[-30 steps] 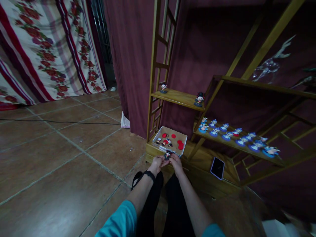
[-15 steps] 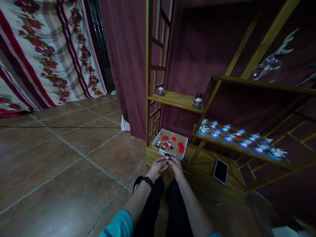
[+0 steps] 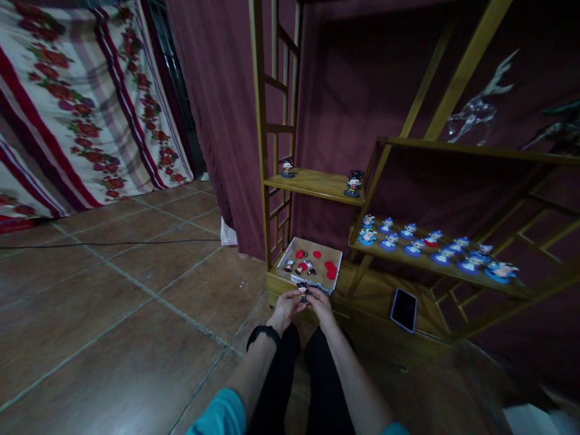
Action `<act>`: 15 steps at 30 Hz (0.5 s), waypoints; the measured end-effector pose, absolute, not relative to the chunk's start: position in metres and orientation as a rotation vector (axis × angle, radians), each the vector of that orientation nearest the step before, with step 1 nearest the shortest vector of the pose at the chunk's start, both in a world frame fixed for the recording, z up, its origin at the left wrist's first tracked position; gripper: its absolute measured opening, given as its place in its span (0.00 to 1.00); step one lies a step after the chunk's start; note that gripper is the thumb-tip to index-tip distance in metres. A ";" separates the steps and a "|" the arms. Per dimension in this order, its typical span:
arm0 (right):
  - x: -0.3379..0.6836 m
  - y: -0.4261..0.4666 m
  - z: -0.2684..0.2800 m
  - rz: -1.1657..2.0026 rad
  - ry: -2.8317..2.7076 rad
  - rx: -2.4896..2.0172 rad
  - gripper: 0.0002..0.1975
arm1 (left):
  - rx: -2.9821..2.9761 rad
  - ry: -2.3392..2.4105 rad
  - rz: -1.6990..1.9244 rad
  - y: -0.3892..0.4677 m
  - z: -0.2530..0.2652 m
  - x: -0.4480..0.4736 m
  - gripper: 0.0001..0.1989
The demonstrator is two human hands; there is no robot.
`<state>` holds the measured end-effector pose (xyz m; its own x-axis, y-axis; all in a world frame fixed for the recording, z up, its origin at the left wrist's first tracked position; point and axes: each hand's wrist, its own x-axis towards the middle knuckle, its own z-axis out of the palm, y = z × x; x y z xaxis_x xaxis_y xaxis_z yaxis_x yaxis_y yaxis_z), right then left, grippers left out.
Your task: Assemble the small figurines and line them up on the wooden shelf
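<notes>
Between my two hands is a small black-haired figurine (image 3: pixel 302 291), held upright on its dark base. The fingers of my left hand (image 3: pixel 286 307) close on it from the left, and my right hand (image 3: pixel 320 303) grips it from the right. Just beyond my hands lies a shallow cardboard box (image 3: pixel 339 257) with small figures and red discs (image 3: pixel 331 269) inside. The near edge of the box is partly hidden by the figurine and fingers. Two similar figurines stand apart on the upper shelf (image 3: pixel 317 183), one at the left (image 3: pixel 287 168) and a bigger-looking one at the right (image 3: pixel 354 183).
Several blue-based figurines (image 3: pixel 414 248) fill the shelf to the right. A tablet or phone (image 3: pixel 403 310) lies on the low wooden ledge. Clear glass-like ornament (image 3: pixel 475 118) stands higher up. A black cable (image 3: pixel 136 243) crosses the tiled floor at the left.
The view has shifted slightly, so the shelves appear a little further left. Both hands still hold the figurine before the box, and its front now looks turned slightly differently.
</notes>
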<state>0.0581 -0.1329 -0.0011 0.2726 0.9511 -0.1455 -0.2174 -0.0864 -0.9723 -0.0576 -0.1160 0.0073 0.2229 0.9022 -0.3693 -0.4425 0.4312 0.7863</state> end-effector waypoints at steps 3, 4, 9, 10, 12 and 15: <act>0.058 -0.134 0.002 1.188 -0.777 -1.268 0.18 | 0.600 0.936 0.986 -0.117 0.009 -0.059 0.07; 0.058 -0.135 0.003 1.198 -0.775 -1.272 0.18 | 0.604 0.938 0.989 -0.118 0.009 -0.059 0.07; 0.056 -0.137 0.006 1.238 -0.810 -1.225 0.18 | 0.621 0.980 0.997 -0.118 0.010 -0.057 0.06; 0.056 -0.137 0.006 1.235 -0.825 -1.211 0.18 | 0.618 0.985 0.992 -0.118 0.010 -0.057 0.07; 0.056 -0.137 0.004 1.218 -0.857 -1.189 0.17 | 0.615 0.984 0.981 -0.118 0.010 -0.057 0.06; 0.058 -0.135 -0.001 1.181 -0.884 -1.183 0.16 | 0.624 0.972 0.968 -0.118 0.011 -0.056 0.06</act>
<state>0.0575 -0.1354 -0.0014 0.1997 0.9774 -0.0697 -0.2083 -0.0272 -0.9777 -0.0564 -0.1182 0.0106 0.2244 0.8908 -0.3950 -0.3908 0.4536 0.8009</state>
